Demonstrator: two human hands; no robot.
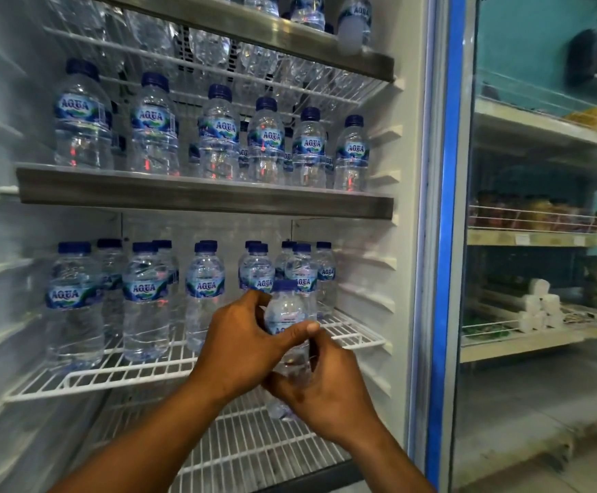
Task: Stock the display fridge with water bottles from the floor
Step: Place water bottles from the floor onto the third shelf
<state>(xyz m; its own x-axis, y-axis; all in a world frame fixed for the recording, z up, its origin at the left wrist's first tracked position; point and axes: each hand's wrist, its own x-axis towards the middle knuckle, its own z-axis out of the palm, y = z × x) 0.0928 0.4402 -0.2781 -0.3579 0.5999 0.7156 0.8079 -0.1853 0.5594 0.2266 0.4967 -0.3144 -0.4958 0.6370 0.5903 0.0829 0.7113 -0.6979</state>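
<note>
A small water bottle (287, 307) with a blue cap and blue label is upright in front of the display fridge, just before the white wire shelf (119, 377). My left hand (240, 346) wraps its upper body from the left, thumb across the label. My right hand (320, 393) grips its lower part from the right. The bottle's base shows below my fingers, off the shelf. Several matching bottles (204, 297) stand in rows on that wire shelf, with a gap at its front right. More bottles (153, 126) line the metal-fronted shelf (204, 201) above.
The fridge's lowest wire shelf (254, 446) lies beneath my forearms. The glass door (446, 243) with a blue frame stands open on the right. Behind the glass are store shelves (538, 240) with goods and white rolls (538, 304). The top fridge shelf (307, 16) holds more bottles.
</note>
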